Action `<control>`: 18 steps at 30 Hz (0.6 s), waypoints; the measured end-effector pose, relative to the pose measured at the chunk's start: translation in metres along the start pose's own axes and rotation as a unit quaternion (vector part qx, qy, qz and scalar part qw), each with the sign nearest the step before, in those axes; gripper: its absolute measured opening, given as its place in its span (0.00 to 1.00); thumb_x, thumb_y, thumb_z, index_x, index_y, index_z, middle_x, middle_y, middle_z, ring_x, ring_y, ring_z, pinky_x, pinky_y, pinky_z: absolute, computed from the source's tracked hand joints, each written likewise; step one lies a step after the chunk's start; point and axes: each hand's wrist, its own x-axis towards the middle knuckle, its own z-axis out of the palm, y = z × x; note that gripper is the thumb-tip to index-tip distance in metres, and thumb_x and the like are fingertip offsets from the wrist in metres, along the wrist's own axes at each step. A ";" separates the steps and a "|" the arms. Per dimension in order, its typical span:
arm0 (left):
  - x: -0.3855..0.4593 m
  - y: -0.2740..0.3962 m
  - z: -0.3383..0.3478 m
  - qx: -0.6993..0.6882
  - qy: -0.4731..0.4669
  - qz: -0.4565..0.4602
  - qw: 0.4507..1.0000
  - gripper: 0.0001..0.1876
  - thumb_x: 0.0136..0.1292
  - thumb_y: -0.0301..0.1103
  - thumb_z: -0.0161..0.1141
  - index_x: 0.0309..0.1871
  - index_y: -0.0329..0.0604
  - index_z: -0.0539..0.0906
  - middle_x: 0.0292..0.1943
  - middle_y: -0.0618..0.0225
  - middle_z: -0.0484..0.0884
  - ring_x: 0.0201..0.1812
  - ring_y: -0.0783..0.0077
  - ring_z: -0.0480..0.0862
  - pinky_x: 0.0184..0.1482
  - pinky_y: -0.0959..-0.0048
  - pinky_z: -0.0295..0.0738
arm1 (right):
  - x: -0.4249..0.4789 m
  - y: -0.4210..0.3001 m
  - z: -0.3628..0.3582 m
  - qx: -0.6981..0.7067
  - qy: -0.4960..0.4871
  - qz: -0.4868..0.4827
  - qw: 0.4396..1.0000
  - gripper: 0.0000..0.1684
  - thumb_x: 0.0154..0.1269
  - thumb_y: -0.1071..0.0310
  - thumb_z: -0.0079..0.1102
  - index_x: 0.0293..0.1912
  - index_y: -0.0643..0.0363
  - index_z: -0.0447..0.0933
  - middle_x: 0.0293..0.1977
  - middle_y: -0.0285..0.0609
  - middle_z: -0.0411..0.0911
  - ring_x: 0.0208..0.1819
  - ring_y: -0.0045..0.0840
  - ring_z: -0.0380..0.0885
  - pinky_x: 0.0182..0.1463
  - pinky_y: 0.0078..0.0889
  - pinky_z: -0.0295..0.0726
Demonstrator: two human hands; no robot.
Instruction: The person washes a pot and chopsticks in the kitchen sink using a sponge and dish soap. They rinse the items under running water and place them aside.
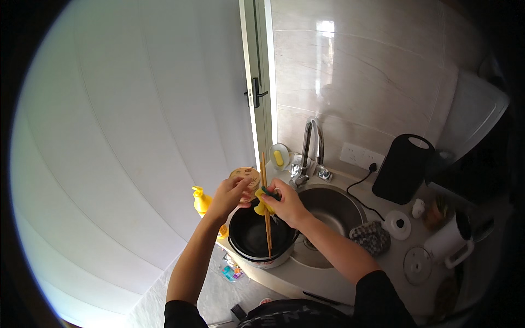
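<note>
My right hand (287, 205) grips a yellow and green sponge (261, 207), pressed around a bundle of long wooden chopsticks (267, 229). The chopsticks stand steeply across a dark round pot (250, 235), their lower ends near its front rim. Just left of the sponge is my left hand (236, 194), its fingers apart and slightly curled, with nothing visible in them. Behind that hand lies a round patterned lid or box (246, 174), partly hidden by the fingers.
Right of the pot is a round steel sink (332, 205) with a chrome faucet (307, 143) behind it. A yellow pump bottle (201, 200) stands left. A checkered cloth (371, 238), a black cutting board (404, 168) and a white kettle (449, 240) are on the right.
</note>
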 end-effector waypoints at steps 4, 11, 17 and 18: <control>0.025 0.011 0.010 -0.028 -0.057 0.011 0.998 0.16 0.67 0.43 0.52 0.41 0.35 0.78 0.29 0.65 0.80 0.32 0.77 0.77 0.40 0.78 0.72 | 0.005 -0.022 0.010 -0.039 0.009 -0.062 0.997 0.13 0.55 0.69 0.64 0.35 0.61 0.67 0.27 0.40 0.74 0.29 0.22 0.74 0.33 0.25 0.72; 0.035 0.017 0.019 -0.061 -0.036 0.064 0.995 0.10 0.66 0.33 0.53 0.37 0.33 0.76 0.31 0.59 0.81 0.33 0.69 0.83 0.37 0.75 0.79 | -0.007 -0.012 0.004 -0.054 0.023 -0.043 0.997 0.14 0.54 0.68 0.65 0.34 0.61 0.68 0.26 0.41 0.75 0.27 0.25 0.74 0.33 0.26 0.71; 0.036 0.044 -0.003 -0.110 0.065 0.131 0.983 0.09 0.66 0.31 0.53 0.38 0.32 0.73 0.33 0.54 0.81 0.34 0.61 0.84 0.38 0.66 0.83 | -0.040 -0.011 0.004 -0.116 -0.060 -0.021 0.991 0.14 0.54 0.69 0.65 0.32 0.60 0.67 0.26 0.41 0.74 0.26 0.26 0.73 0.32 0.27 0.71; 0.035 0.048 -0.007 -0.129 0.085 0.131 0.979 0.08 0.65 0.29 0.53 0.39 0.31 0.74 0.31 0.55 0.81 0.33 0.63 0.84 0.35 0.69 0.82 | -0.043 -0.014 0.004 -0.118 -0.061 -0.009 0.991 0.14 0.53 0.70 0.65 0.32 0.60 0.67 0.27 0.41 0.74 0.27 0.28 0.73 0.33 0.28 0.71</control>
